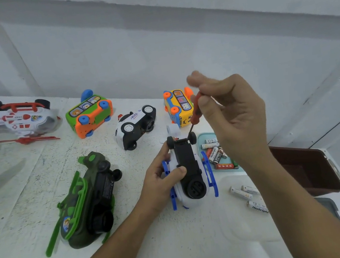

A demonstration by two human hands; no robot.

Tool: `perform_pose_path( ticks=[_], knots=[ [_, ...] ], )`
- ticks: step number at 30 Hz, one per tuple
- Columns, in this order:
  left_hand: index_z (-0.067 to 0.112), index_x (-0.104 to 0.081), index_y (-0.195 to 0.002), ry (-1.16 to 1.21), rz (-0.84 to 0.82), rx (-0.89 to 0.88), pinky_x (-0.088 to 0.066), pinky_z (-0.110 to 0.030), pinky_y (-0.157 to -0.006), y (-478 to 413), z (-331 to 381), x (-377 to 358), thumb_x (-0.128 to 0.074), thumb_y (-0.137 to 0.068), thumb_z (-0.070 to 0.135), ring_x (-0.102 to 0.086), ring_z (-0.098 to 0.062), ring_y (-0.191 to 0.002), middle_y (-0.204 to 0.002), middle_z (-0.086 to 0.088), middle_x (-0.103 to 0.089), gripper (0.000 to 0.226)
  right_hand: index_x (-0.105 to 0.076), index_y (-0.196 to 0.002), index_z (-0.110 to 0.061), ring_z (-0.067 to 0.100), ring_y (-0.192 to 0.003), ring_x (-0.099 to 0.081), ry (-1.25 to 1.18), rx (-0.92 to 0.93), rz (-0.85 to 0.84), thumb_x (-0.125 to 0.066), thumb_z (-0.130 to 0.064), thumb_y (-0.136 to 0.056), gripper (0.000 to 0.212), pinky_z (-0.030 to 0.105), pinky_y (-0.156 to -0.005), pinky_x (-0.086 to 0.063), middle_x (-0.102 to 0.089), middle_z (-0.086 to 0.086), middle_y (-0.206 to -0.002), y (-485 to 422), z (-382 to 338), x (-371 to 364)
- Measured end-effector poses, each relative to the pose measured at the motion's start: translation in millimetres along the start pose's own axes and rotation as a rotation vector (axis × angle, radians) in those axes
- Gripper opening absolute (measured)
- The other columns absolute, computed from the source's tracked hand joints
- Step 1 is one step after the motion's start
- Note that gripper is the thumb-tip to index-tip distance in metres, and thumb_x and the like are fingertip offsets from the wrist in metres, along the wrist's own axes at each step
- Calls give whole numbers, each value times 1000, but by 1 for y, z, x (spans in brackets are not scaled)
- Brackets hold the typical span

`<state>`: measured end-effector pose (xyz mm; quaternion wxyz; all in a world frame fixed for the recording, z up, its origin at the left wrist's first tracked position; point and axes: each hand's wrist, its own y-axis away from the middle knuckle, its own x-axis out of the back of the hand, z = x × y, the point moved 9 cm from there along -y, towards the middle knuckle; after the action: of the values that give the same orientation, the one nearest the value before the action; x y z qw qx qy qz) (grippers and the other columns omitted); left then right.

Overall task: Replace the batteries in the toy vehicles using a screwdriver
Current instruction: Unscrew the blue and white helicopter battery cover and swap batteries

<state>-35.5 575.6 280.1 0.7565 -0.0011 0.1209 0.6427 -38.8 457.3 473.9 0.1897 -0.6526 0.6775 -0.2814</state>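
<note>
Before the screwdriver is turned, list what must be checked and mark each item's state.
1. The white-and-blue plastic toy helicopter lies upside down, black underside up: ok.
2. The left hand grips the helicopter's body: ok.
3. The right hand pinches the red-handled screwdriver: ok.
4. The screwdriver tip is seated in a screw: cannot tell, too small.
5. The loose white cylindrical batteries lie near the helicopter: ok.
</note>
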Motion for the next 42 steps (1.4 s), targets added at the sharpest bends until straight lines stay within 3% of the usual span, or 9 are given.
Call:
perform_pose_path(
  ticks=[5,8,11,18,24,30,36,39,42],
  knots=[
    [52,-38,-122,-1,-2,-6,-52,-10,-63,1,3,0,-57,-94,6,-59,4,-88,-113,18,-45,57,-55,-88,-27,38,-79,-62,50,-7,26,-72,0,-83,32,47,-61,-56,-61,0,-88,-1,2,3],
    [51,-38,-124,-6,0,-2,-54,-11,-67,0,0,0,-57,-94,6,-56,3,-92,-114,20,-45,58,-54,-89,-30,32,-89,-65,90,27,5,-71,-8,-83,27,43,-64,-58,-62,0,-101,-1,-2,3],
    [52,-37,-124,-8,3,4,-55,-14,-68,0,0,1,-57,-93,6,-58,2,-92,-114,21,-45,59,-53,-96,-27,24,-108,-66,79,21,-60,-56,7,-87,36,37,-70,-59,-62,6,-120,0,-3,-1],
    [46,-37,-126,6,2,-15,-52,-12,-61,0,4,0,-53,-94,0,-64,16,-78,-110,16,-47,58,-56,-94,-17,15,-83,-64,184,105,0,-77,-5,-79,28,22,-66,-53,-56,-2,-95,-4,1,9],
    [39,-33,-134,4,7,-11,-51,-9,-59,0,5,-1,-51,-95,-2,-62,20,-75,-108,17,-46,60,-52,-96,-23,29,-105,-66,130,60,-101,-64,8,-83,35,47,-75,-58,-61,9,-115,-1,6,1],
    [46,-37,-124,4,24,-22,-51,-9,-59,2,9,0,-52,-94,-2,-62,18,-78,-109,14,-47,59,-54,-100,-20,14,-80,-65,261,107,-71,-80,-8,-77,37,20,-70,-53,-57,-5,-94,-5,3,4],
    [36,-36,-134,21,17,-28,-51,-10,-59,4,11,-3,-49,-94,-7,-64,16,-76,-106,12,-49,60,-38,-109,-40,18,-84,-67,224,-135,-178,-71,6,-80,64,36,-67,-60,-59,-3,-99,-6,26,0],
    [45,-43,-124,25,24,-20,-56,-17,-66,3,8,0,-52,-93,-5,-69,3,-85,-112,9,-51,59,-38,-106,-31,27,-79,-66,21,-330,-54,-70,12,-79,60,44,-67,-61,-61,14,-96,-14,47,20],
    [48,-39,-124,17,42,-18,-55,-16,-65,3,8,1,-53,-93,-4,-68,8,-83,-111,11,-48,61,-35,-110,-26,33,-78,-68,-183,-501,118,-65,15,-81,58,43,-70,-61,-59,20,-91,-19,84,50]
  ],
)
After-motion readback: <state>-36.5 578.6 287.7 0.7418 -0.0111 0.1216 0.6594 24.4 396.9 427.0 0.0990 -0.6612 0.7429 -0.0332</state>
